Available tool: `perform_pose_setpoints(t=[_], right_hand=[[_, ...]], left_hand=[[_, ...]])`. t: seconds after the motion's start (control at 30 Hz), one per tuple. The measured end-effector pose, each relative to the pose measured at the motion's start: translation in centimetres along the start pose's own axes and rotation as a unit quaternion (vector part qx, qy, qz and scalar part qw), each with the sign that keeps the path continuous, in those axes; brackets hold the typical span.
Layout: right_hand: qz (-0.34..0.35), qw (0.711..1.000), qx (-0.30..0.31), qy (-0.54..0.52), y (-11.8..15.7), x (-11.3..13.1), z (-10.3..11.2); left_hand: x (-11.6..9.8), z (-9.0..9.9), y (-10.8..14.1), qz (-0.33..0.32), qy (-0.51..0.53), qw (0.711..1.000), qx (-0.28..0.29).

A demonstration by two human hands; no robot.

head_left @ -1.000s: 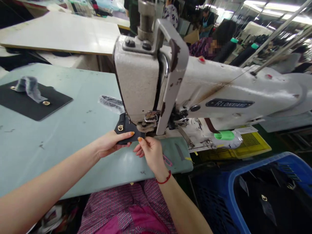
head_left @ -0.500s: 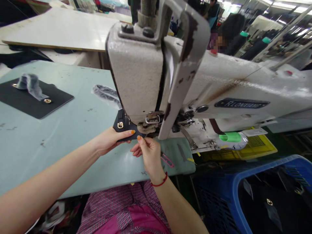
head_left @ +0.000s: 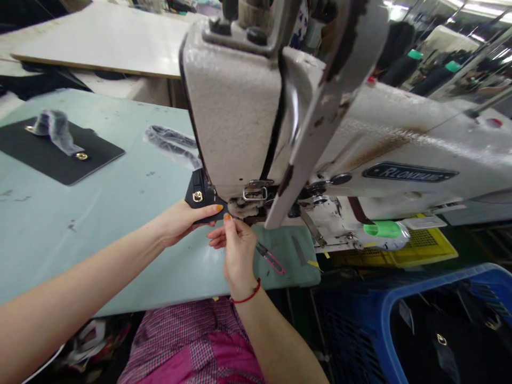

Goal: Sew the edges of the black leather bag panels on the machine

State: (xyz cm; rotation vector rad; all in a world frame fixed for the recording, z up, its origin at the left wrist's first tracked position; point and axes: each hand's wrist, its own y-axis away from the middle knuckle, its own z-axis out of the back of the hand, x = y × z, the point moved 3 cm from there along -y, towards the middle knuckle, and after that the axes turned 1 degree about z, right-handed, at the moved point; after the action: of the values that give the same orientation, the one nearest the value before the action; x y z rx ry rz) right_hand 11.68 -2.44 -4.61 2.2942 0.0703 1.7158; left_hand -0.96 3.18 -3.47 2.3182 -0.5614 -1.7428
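Under the head of the sewing machine (head_left: 236, 106) lies a black bag panel (head_left: 206, 198) with a gold buckle and a plastic-wrapped handle (head_left: 172, 141). My left hand (head_left: 188, 220) grips its near left edge, thumb on top and fingers underneath. My right hand (head_left: 239, 245) is closed at the near edge by the presser foot, thumb and forefinger pinched on the panel's rim. The machine head hides the panel's far right part and the needle. Pink-handled thread snips (head_left: 272, 259) lie on the table just right of my right hand.
Another black panel (head_left: 68, 165) with a wrapped handle lies at the left of the pale green table (head_left: 132, 256). A blue basket (head_left: 386, 320) holding black pieces stands at the lower right. Behind it is a yellow crate (head_left: 424, 248). A white board (head_left: 104, 40) lies beyond.
My right hand has shifted slightly left along the panel's edge, showing more of the snips. The panel and my left hand have barely moved; the camera view has shifted a little.
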Motion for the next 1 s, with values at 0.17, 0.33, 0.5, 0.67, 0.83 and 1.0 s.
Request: perform_pose_setpoints(t=[0.17, 0.33, 0.5, 0.67, 0.83, 1.0], right_hand=[[-0.006, 1.0, -0.002, 0.001, -0.1, -0.1, 0.0], [-0.007, 1.0, 0.012, -0.012, -0.2, 0.3, 0.1], [-0.019, 1.0, 0.017, -0.016, -0.1, 0.8, 0.5], [-0.016, 0.999, 0.021, -0.034, 0.2, 1.2, 1.1], [-0.011, 1.0, 0.016, -0.006, 0.3, 2.0, 2.2], [0.001, 0.998, 0.047, 0.04, -0.3, 3.0, 3.6]], left_hand=[[0.3, -0.6, 0.9, -0.005, 0.043, 0.998, -0.038], [0.7, -1.2, 1.7, -0.016, 0.063, 0.995, -0.08], [1.7, -2.4, 2.9, -0.025, 0.104, 0.985, -0.138], [2.8, -5.0, 4.7, -0.061, 0.189, 0.958, -0.207], [4.5, -8.3, 5.6, -0.136, 0.243, 0.917, -0.285], [6.8, -10.9, 6.0, -0.155, 0.236, 0.89, -0.358]])
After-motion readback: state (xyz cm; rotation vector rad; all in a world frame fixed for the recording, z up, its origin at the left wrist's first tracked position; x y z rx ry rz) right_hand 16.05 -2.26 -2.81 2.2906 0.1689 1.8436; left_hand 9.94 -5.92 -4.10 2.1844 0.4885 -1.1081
